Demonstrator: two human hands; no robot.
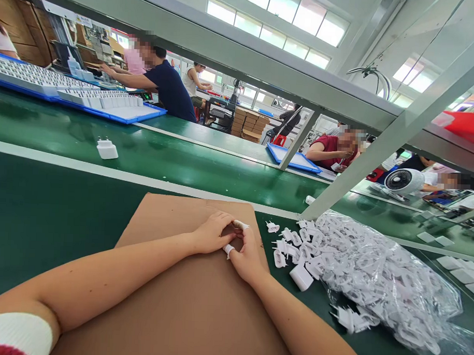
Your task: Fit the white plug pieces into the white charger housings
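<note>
Green bench [65, 208] fills the near side, shiny green strip [206, 171] running beyond its pale edge. Brown cardboard [185, 310] lies in front of the person, both forearms over it.

Clear plastic bag [388, 286] on the right, full of white plug pieces, more of them loose at its mouth, between bag and cardboard. Blue tray [149, 116] with white blocks sits far left, past the strip.

Left hand [214, 233] and right hand [247, 255] meet above the cardboard's far half, fingers curled into a loose ring. No part visible in either; can't tell if something small is pinched where the fingertips come together.

My read on the step: nothing being worked on the cardboard, hands at rest or busy with the fingers themselves. Taking a piece from here would call for parting the hands and the right one reaching out past the cardboard's right edge.

Small stuff: white block [301, 276] just beside the bag, loose plug pieces [280, 257] near it, prongs pointing various ways. White tape [241, 225] on the right hand's fingers.
</note>
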